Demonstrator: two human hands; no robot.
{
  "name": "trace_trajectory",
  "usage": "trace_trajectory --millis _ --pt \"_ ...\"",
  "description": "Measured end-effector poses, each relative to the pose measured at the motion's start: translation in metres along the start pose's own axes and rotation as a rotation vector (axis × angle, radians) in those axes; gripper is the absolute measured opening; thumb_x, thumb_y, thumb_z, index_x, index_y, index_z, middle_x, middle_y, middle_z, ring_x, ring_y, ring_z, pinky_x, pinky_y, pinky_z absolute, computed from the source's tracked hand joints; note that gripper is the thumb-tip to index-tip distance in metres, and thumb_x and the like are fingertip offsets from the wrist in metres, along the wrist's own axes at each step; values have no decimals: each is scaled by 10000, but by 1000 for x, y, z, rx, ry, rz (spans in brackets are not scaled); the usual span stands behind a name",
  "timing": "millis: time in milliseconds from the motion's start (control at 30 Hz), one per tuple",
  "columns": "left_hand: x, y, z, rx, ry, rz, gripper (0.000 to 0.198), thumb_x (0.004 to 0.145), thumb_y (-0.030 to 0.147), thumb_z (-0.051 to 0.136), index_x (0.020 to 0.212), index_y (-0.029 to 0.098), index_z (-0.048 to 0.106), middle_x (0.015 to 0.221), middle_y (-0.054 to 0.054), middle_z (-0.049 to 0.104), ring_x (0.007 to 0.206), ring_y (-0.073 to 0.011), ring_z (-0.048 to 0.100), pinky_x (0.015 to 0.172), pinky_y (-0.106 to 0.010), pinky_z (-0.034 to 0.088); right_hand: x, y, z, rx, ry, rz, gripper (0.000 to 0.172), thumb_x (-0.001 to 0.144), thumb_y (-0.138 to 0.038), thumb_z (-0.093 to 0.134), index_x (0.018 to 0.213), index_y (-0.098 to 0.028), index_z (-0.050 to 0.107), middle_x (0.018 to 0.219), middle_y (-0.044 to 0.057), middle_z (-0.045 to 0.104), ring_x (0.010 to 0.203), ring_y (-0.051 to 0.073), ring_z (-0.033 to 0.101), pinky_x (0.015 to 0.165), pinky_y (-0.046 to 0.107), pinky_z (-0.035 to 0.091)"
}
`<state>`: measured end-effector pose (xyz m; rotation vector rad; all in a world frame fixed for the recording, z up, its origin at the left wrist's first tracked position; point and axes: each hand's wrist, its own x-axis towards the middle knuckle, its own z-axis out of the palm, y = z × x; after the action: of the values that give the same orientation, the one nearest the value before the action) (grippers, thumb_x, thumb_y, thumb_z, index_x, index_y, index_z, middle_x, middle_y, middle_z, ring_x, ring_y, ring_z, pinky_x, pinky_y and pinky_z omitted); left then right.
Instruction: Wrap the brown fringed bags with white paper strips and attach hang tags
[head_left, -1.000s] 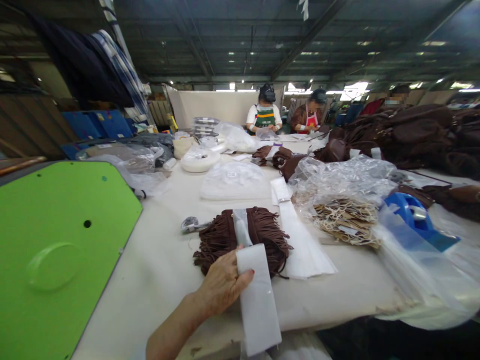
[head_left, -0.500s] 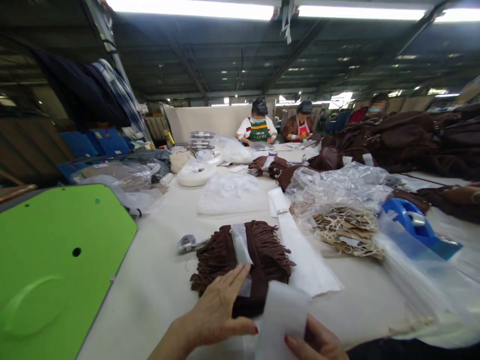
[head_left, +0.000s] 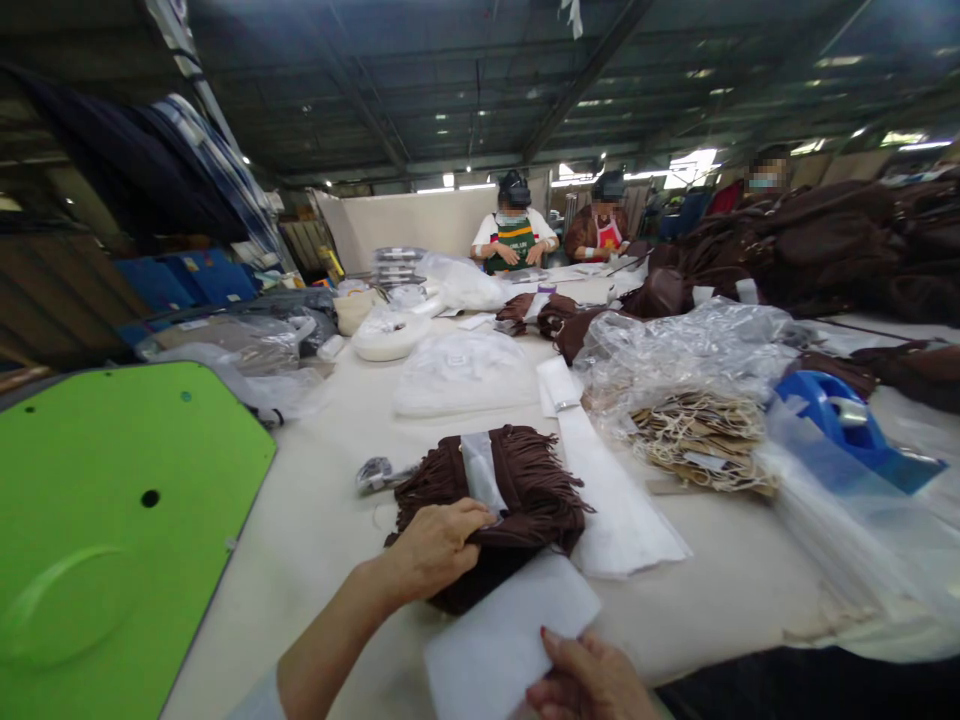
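A dark brown fringed bag (head_left: 534, 482) lies on the table in front of me, a pale translucent strip (head_left: 482, 474) wrapped over its middle. My left hand (head_left: 433, 548) is closed on the bag's near edge and lifts it, so a dark gap shows beneath. Between the thumb and fingers of my right hand (head_left: 589, 676) is a folded white sheet (head_left: 516, 632), its far corner right at the bag's lifted edge. Left of the bag lies a small plastic-wrapped piece (head_left: 375, 475).
Green board (head_left: 127, 520) at left. White strips (head_left: 619, 500), tags with strings (head_left: 701, 437), clear plastic (head_left: 682, 345) and a blue tape dispenser (head_left: 847, 425) lie to the right. Brown bags (head_left: 825, 250) are piled behind them. Co-workers (head_left: 514, 235) sit across the table.
My left hand has gone from lying flat on the bag to gripping and raising its near edge. The white sheet in my right hand has tilted and moved left, toward the bag's underside.
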<state>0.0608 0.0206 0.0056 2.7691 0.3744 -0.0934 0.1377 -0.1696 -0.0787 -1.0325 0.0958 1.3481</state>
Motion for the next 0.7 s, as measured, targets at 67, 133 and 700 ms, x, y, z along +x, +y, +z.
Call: trace_trajectory --millis 67,133,700 --pt "1 0 -2 -15 -1 6 497 707 118 429 1169 228 574 1228 0 577 1080 -185 564 965 -280 414 -1 -9 9 42 107 -43 413 504 -332 849 687 -150 527 527 27 658 516 139 651 474 170 496" --pt "2 0 -3 -20 -9 6 493 706 129 440 1166 238 580 1231 -6 575 1082 -194 564 960 -287 416 1 -13 17 60 127 -90 424 511 -311 849 670 -165 484 559 27 665 581 157 673 514 187 525" --pt "1 6 -20 -9 -172 54 384 755 132 496 1089 263 631 1250 -27 543 1071 -221 561 943 -307 415 18 -13 47 154 135 -161 423 434 -247 865 680 -110 550 621 42 663 657 189 686 626 245 573"
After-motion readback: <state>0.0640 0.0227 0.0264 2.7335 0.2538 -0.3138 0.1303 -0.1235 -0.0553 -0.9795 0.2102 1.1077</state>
